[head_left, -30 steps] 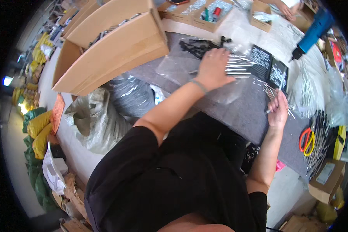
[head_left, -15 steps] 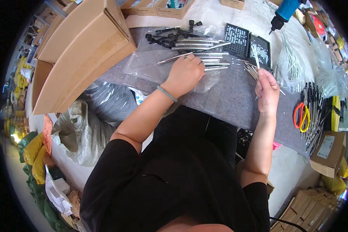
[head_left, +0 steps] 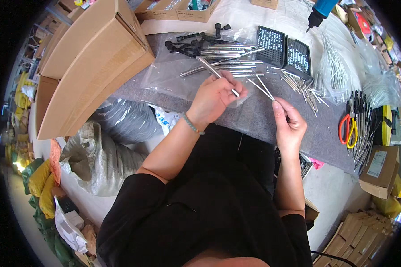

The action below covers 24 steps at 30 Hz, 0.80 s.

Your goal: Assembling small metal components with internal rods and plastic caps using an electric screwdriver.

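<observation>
My left hand is closed round a shiny metal tube, which slants up to the left above the bench. Pinched in my right hand are two thin metal rods, their far ends spread in a narrow V toward the tube's lower end. Rods and tube look apart. Beyond my left hand, several more metal tubes lie on a clear plastic bag. A heap of thin rods rests beyond my right hand. Two black hole trays hold small shiny pieces.
Black plastic fittings lie behind the tubes. A large cardboard box stands at left. A blue power screwdriver hangs at upper right. Scissors with red and yellow handles lie at right beside dark rods.
My left hand has picked a metal tube off the pile and lifted it. My right hand has moved left and nearer from the rod heap, bringing the thin rods toward the tube.
</observation>
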### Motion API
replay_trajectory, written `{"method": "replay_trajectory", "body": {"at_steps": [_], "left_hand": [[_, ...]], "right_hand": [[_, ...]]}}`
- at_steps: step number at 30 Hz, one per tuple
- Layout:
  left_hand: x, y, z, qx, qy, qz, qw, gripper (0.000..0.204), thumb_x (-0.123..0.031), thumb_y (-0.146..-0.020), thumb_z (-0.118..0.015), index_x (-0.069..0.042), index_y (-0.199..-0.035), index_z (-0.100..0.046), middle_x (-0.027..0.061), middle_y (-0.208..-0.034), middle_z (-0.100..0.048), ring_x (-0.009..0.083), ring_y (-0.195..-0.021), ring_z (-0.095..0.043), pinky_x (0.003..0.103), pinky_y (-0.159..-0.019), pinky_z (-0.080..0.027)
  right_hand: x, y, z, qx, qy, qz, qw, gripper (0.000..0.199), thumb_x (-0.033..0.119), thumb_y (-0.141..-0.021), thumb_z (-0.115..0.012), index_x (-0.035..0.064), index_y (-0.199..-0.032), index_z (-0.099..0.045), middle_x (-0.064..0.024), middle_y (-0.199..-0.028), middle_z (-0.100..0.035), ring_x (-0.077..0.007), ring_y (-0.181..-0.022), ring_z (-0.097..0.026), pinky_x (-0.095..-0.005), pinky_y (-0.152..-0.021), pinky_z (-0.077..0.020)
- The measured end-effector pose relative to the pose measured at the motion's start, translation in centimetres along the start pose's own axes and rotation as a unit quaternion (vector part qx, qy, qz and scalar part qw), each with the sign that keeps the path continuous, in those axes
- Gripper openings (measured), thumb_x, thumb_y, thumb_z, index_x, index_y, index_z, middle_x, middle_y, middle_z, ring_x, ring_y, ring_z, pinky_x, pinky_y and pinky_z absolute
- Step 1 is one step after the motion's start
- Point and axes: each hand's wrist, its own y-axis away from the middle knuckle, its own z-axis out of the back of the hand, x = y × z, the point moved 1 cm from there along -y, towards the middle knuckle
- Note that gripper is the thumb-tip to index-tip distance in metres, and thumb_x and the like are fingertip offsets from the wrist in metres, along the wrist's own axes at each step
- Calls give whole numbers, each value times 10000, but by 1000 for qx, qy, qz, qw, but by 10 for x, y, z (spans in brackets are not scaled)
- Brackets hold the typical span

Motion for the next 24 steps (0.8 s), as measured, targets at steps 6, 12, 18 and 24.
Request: {"method": "replay_trajectory", "body": {"at_steps": [6,12,18,24], "left_hand": [[15,-2,-21,74,38,13,996,226,-122,-923,-508,13,-1099,-555,11,-761,-511,96,-667,-465,270,-638,-402],[14,-6,-22,27,-22,-30,999,180,-82,-919,-525,25,-1047,-591,-4,-737,-510,63,-627,-438,213,-588,-363],[13,-7,-21,6,-18,-18,1000,164,-79,-905,-549,25,-1019,-604,-1,-722,-521,63,-597,-437,219,-574,-364],[11,-8,-18,33,4,-13,999,169,-82,-902,-553,24,-1025,-604,0,-722,-521,65,-597,-435,220,-572,-361]], "right_hand": [[-1,-3,-9,5,-5,-6,1000,163,137,-835,-674,38,-964,-687,32,-650,-576,-23,-564,-443,-188,-520,-383],[6,-12,-6,38,98,77,991,144,131,-849,-645,32,-951,-670,-20,-730,-586,-86,-616,-509,-247,-572,-425],[-6,-12,-1,34,27,-16,999,152,131,-839,-658,35,-956,-672,-25,-735,-573,-83,-610,-495,-234,-561,-406],[-1,-12,-2,22,54,16,998,119,153,-816,-684,59,-887,-703,-43,-667,-599,-91,-572,-519,-231,-546,-416]]}}
